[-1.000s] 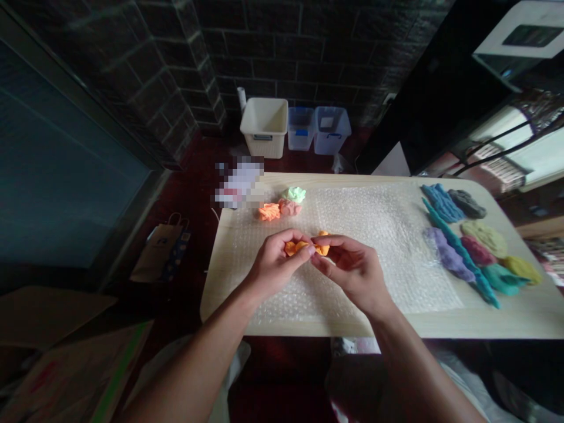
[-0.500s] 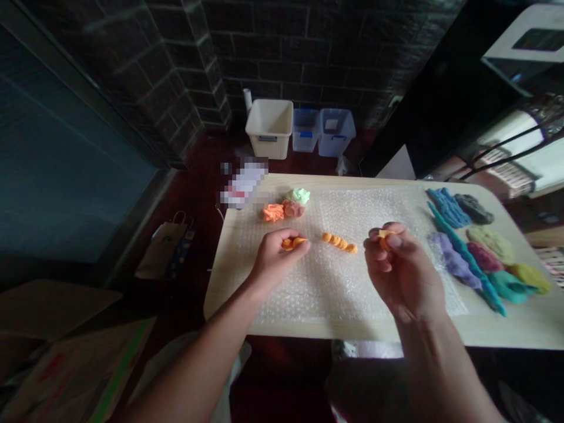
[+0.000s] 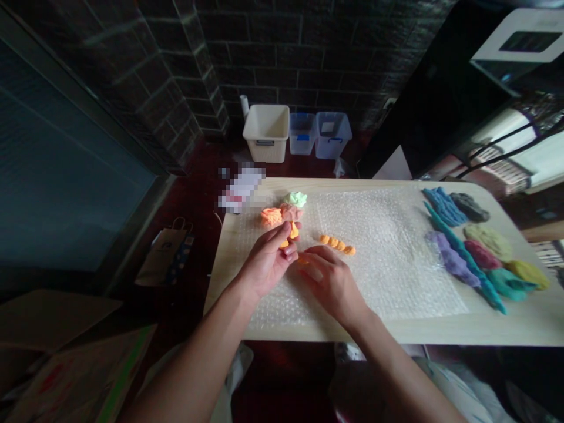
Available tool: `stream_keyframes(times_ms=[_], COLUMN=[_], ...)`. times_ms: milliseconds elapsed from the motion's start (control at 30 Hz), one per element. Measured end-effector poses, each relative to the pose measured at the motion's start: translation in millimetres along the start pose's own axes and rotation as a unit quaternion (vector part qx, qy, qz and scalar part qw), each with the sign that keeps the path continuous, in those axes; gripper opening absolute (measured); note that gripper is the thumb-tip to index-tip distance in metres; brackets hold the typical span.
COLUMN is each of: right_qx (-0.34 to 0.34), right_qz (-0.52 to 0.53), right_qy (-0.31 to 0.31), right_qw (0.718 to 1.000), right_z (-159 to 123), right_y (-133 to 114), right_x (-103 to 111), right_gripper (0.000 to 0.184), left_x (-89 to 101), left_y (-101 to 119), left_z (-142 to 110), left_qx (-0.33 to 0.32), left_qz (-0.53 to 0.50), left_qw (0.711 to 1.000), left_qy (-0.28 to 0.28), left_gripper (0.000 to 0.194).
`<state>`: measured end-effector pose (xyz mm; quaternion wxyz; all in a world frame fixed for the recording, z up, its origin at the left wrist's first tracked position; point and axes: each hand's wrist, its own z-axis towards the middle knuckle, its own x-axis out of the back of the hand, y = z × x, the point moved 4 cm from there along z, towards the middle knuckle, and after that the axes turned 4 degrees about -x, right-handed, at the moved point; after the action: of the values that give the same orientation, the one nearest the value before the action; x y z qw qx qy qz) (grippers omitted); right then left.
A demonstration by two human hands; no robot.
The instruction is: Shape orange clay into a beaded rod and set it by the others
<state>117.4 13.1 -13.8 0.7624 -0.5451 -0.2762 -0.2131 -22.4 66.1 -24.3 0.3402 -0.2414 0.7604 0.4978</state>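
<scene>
In the head view, the left hand (image 3: 267,258) is curling nearly closed, its thumb and fingers pinching a lump of orange modelling clay (image 3: 294,231) above the bubble wrap (image 3: 379,270), while the right hand (image 3: 332,282) is hanging just beside it, fingers bent, seemingly pinching a smaller orange bit (image 3: 303,259) at the fingertips (blur is hiding its exact shape). A row of orange clay balls (image 3: 337,244) is lying on the wrap beyond the right hand, and a coral-orange clump (image 3: 271,216) is resting beyond the left one. The lump is looking light, soft and easily dented, probably a little tacky rather than slippery, so thumb and fingertip pads should be taking it lightly by its thicker middle, since any thin edge would likely be stretching or tearing under a hard squeeze
</scene>
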Motion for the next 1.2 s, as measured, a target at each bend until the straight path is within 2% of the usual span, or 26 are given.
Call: stream_keyframes(times_ms=[67, 133, 200, 300, 400, 467, 567, 667, 733, 833, 1000, 1100, 1200], right_qx=[0.01, -0.014, -0.039, 0.005, 0.054, 0.027, -0.041, -0.056, -0.055, -0.062, -0.038, -0.043, -0.075], right_qz=[-0.012, -0.003, 0.034, 0.062, 0.021, 0.006, 0.029, 0.019, -0.007, -0.027, -0.035, -0.029, -0.004], right_qy=[0.001, 0.049, 0.092, 0.077, 0.07, 0.096, 0.113, 0.056, 0.008, -0.032, -0.067, -0.045, 0.019], right_qw=[1.0, 0.999, 0.994, 0.995, 0.996, 0.995, 0.992, 0.997, 0.998, 0.997, 0.996, 0.998, 0.997], right_z=[-0.5, -0.8, -1.1, 0.0, 0.1, 0.0, 0.7, 3.1, 4.1, 4.0, 3.2, 4.1, 4.8], right_y=[-4.6, -7.9, -10.6, -17.3, -18.8, -13.0, -1.1, 5.3, 6.8, 6.4, -1.2, -5.2, -7.1], right_x=[5.8, 18.4, 29.9, 33.8, 32.1, 34.7, 41.2, 42.5, 41.0, 39.3, 37.4, 43.6, 55.2], right_gripper=[0.021, 0.027, 0.04, 0.054, 0.043, 0.032, 0.02, 0.013, 0.017, 0.031, 0.024, 0.022, 0.012], left_x=[0.5, 1.1, 1.0, -1.4, -4.1, -3.7, 0.1, 2.8, 2.6, 1.3, 1.5, 0.9, 1.5], left_y=[0.3, 0.4, -1.3, -8.6, -14.6, -14.9, -10.4, -3.5, -0.4, 2.2, 6.7, 8.6, 8.0], left_z=[-0.2, -0.7, -2.0, -5.9, -9.4, -9.2, -5.9, -2.6, -1.4, -1.0, -4.4, -6.0, -5.2], left_qx=[-0.006, -0.016, -0.017, 0.02, 0.049, 0.05, 0.032, -0.001, -0.012, -0.011, 0.001, -0.002, -0.012], left_qz=[0.01, 0.026, 0.059, 0.118, 0.154, 0.151, 0.099, 0.039, 0.005, -0.017, 0.04, 0.07, 0.083], left_qw=[1.0, 1.0, 0.998, 0.993, 0.986, 0.987, 0.994, 0.998, 0.999, 0.999, 0.997, 0.995, 0.994], left_qy=[-0.003, 0.002, 0.005, -0.014, -0.042, -0.036, 0.013, 0.045, 0.047, 0.043, 0.069, 0.069, 0.071], left_gripper=[0.028, 0.026, 0.027, 0.03, 0.031, 0.037, 0.041, 0.024, 0.012, 0.017, 0.022, 0.025, 0.036])
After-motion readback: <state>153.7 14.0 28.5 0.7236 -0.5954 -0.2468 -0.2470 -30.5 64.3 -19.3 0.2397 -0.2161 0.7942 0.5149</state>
